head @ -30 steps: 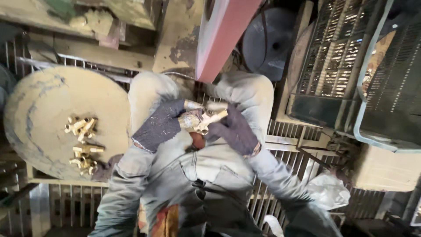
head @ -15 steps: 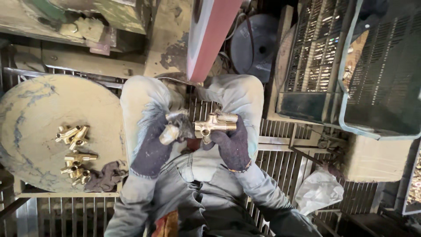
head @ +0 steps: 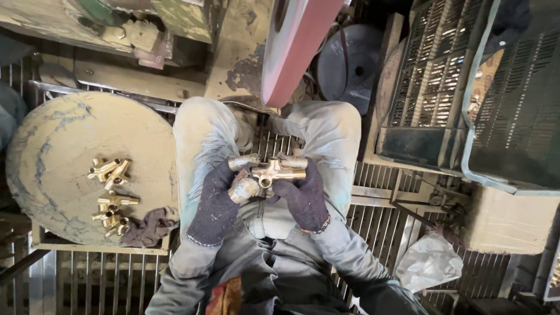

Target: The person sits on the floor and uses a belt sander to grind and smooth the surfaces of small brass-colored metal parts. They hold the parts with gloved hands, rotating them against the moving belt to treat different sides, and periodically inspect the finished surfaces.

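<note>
Brass shines in the middle of the frame, where two gloved hands hold metal parts over the person's lap. The right hand is closed around a brass fitting with short pipe ends sticking out. The left hand is closed around a second brass piece, just beside the fitting and touching it. Both gloves are dark and fuzzy.

Left of the knees sits a round desk, dusty and pale. More brass fittings lie on it in two small heaps. A dark rag lies at the desk's lower edge, near the heaps.

Above the hands, at the top middle of the frame, stands a big red wheel, seen edge on. Dark crates with slots fill the upper right. A clear plastic bag lies on the metal grate floor at the lower right.
</note>
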